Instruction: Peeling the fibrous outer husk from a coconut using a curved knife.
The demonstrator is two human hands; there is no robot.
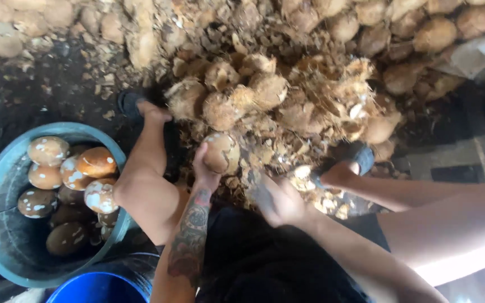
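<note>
Looking down through the head view, I log the following.

1. Left hand point(206, 168): fingers closed around a husked coconut point(222, 152), brown with white patches. The nut sits at centre frame, held just above the near edge of the husk pile, between the two knees. The forearm carries a dark tattoo.

2. Right hand point(280, 202): motion-blurred, just right of and nearer than the held coconut. It appears closed around a dark tool point(256, 191), though the blur stops me confirming the grip or identifying the tool. I cannot tell whether the tool touches the nut.

3. Husk pile point(298, 106): fibrous brown husk pieces and several unhusked nuts, far of the hands, spreading to the right. More whole coconuts point(433, 33) line the far edge of the scene.

4. Teal tub point(7, 247): left side, near. It contains about eight husked nuts, brown with white scrape marks. It touches the left knee.

5. Blue bucket point(99, 287): near edge, just right of the tub, partly cut off by the frame.

6. Feet: both in dark sandals, the left one point(130, 104) far-left of the pile, the right one point(357, 157) at its right.
</note>
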